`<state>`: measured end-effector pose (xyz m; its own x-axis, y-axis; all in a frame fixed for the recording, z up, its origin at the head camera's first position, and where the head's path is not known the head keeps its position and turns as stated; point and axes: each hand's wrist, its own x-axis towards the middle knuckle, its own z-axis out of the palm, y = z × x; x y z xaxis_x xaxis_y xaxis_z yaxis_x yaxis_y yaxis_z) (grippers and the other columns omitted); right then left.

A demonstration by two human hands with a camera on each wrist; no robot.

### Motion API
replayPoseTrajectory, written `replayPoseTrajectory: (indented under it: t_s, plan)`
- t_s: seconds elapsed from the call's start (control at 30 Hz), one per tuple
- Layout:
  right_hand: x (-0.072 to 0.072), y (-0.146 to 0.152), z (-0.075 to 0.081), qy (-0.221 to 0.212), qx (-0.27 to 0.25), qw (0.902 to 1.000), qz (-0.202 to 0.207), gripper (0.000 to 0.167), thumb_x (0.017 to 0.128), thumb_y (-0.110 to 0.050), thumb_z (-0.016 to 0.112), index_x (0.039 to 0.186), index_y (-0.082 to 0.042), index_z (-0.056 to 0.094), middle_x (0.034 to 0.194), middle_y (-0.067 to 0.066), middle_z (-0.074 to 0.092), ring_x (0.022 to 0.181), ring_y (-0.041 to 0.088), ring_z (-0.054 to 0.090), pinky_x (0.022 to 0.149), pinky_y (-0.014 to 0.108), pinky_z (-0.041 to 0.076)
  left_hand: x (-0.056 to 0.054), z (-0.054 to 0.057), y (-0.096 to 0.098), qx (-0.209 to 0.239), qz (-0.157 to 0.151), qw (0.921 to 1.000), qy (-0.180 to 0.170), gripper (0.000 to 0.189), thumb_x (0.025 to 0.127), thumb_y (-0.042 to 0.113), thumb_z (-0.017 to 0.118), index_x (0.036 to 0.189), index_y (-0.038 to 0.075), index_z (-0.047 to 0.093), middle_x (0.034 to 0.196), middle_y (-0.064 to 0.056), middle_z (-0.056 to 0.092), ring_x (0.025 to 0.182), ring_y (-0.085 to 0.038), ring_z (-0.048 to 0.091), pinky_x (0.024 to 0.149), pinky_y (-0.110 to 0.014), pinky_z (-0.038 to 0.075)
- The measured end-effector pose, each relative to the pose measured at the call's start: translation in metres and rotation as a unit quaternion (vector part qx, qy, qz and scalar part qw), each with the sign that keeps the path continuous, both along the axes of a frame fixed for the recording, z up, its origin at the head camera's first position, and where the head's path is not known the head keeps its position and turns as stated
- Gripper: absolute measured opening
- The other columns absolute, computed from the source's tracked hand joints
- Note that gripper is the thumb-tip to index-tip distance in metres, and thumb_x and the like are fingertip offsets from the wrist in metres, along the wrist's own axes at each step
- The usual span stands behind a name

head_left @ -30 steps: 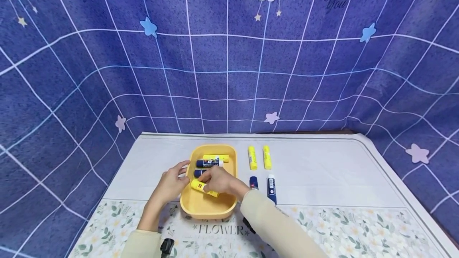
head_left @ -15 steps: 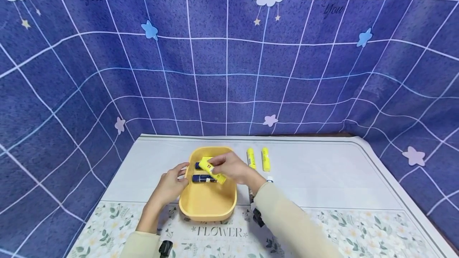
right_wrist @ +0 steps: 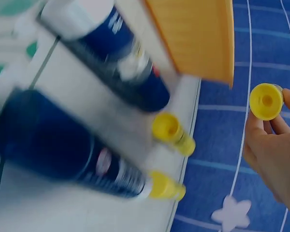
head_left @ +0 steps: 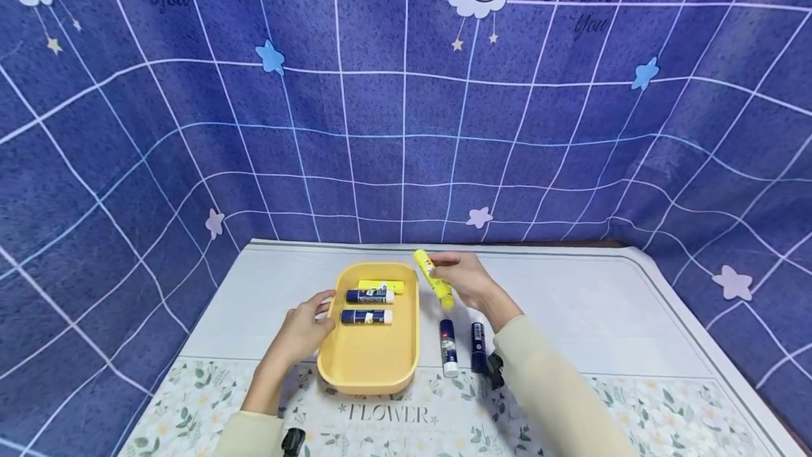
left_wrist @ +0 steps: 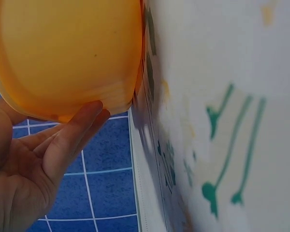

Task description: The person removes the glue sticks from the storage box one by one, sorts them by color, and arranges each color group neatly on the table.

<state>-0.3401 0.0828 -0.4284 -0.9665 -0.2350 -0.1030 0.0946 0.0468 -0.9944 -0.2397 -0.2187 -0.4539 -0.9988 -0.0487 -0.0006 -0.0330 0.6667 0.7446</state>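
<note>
Ideally, the right hand [head_left: 468, 281], pinching the yellow stick [head_left: 436, 287], should lower it level while the left hand [head_left: 306, 326], fingers relaxed, steadies the tray [head_left: 368, 365]

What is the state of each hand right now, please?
Left hand: open, resting against the side of the yellow tray.
Right hand: closed, holding a yellow glue stick.

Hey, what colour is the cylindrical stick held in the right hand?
Bright yellow. The cylindrical stick in the right hand shows best in the head view.
</note>
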Motion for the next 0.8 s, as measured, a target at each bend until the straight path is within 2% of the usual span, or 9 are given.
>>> replayPoseTrajectory:
  t_s: [0.1,0.17,0.37,0.53,0.67,0.8]
  plan:
    - [-0.005,0.018,-0.002,-0.004,0.000,0.9996,-0.028,0.046,0.090,0.007,0.062,0.136,0.006,0.063,0.138,0.028,0.063,0.110,0.021,0.064,0.092,0.026,0.059,0.000,0.000,0.001,-0.004,-0.001,1.0000,0.000,0.060,0.092,0.006,0.057,0.152,0.003,0.048,0.139,-0.029,0.063,0.121,-0.039,0.069,0.097,-0.047,0.061]
    - [-0.009,0.031,-0.003,-0.010,0.001,0.9986,-0.051,0.047,0.091,0.006,0.062,0.138,0.006,0.061,0.141,0.028,0.061,0.112,0.021,0.063,0.094,0.025,0.058,-0.001,0.000,0.001,-0.005,-0.002,1.0000,-0.001,0.061,0.093,0.007,0.056,0.153,0.003,0.047,0.140,-0.029,0.063,0.122,-0.040,0.069,0.098,-0.047,0.060]
    - [-0.019,0.066,-0.015,-0.016,0.000,0.9918,-0.126,0.049,0.090,0.004,0.063,0.138,0.008,0.060,0.141,0.030,0.060,0.094,0.009,0.063,0.080,0.017,0.057,0.000,-0.002,0.000,-0.006,0.002,1.0000,-0.007,0.061,0.093,0.007,0.055,0.154,0.003,0.046,0.141,-0.029,0.062,0.122,-0.042,0.068,0.098,-0.048,0.060]
    - [-0.022,0.085,-0.029,-0.035,0.032,0.9815,-0.185,0.049,0.091,0.002,0.063,0.139,0.008,0.059,0.140,0.029,0.061,0.086,0.006,0.060,0.073,0.015,0.056,0.001,-0.002,-0.001,-0.004,0.005,0.9999,-0.008,0.061,0.093,0.007,0.055,0.153,0.003,0.046,0.140,-0.029,0.062,0.121,-0.041,0.069,0.096,-0.047,0.061]
    - [-0.021,0.095,-0.036,-0.062,0.069,0.9723,-0.215,0.049,0.093,-0.002,0.063,0.141,0.005,0.059,0.143,0.026,0.059,0.095,0.012,0.061,0.072,0.015,0.054,0.000,-0.002,-0.001,-0.007,0.004,1.0000,-0.004,0.061,0.092,0.007,0.056,0.153,0.003,0.047,0.139,-0.028,0.063,0.117,-0.038,0.072,0.094,-0.044,0.062]
    - [-0.019,0.101,-0.043,-0.075,0.090,0.9683,-0.220,0.050,0.094,-0.004,0.062,0.143,0.005,0.057,0.146,0.027,0.057,0.105,0.018,0.060,0.072,0.014,0.053,-0.001,-0.001,-0.001,-0.008,0.001,1.0000,0.002,0.061,0.092,0.007,0.056,0.153,0.003,0.047,0.138,-0.028,0.064,0.111,-0.032,0.075,0.090,-0.041,0.064]
